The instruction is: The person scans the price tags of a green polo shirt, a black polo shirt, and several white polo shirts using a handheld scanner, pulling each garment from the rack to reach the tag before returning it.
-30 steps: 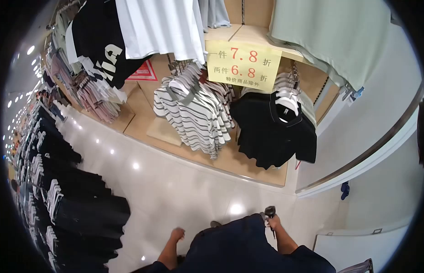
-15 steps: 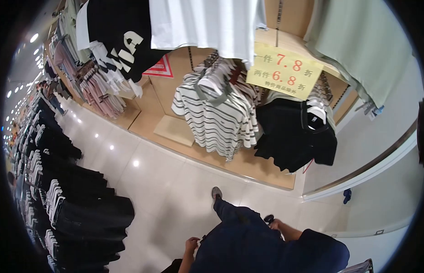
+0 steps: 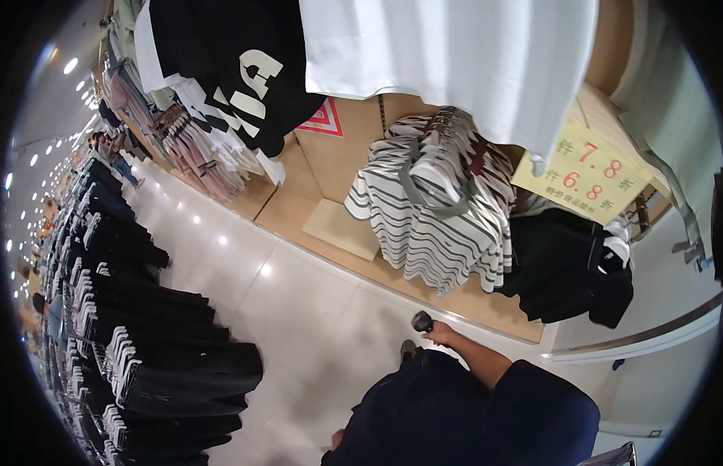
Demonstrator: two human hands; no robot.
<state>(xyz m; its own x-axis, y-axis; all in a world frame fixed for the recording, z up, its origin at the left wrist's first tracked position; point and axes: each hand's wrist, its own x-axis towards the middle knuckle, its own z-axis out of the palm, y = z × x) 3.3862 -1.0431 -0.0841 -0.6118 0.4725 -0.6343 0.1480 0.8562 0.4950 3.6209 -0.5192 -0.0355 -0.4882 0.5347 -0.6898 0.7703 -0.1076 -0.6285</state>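
My right hand [image 3: 437, 334] is closed round a small dark object with a rounded black head [image 3: 422, 321], held out in front of my body above the floor. Only a small part of my left hand [image 3: 337, 439] shows beside my dark blue clothing [image 3: 431, 412]; its fingers cannot be made out. Striped shirts [image 3: 431, 233] hang on the rack ahead of my right hand, with black shirts [image 3: 567, 260] to their right.
A yellow sign [image 3: 583, 172] hangs above the black shirts. White [image 3: 447, 54] and black [image 3: 229, 62] garments hang overhead. Rows of dark garments [image 3: 191, 380] on white hangers line the left. A low wooden platform edge [image 3: 455, 311] borders the tiled floor [image 3: 315, 326].
My right hand has moved forward and left with the dark object, its arm now stretched out. My left hand has dropped lower, mostly out of sight. The shelves have shifted right in view.
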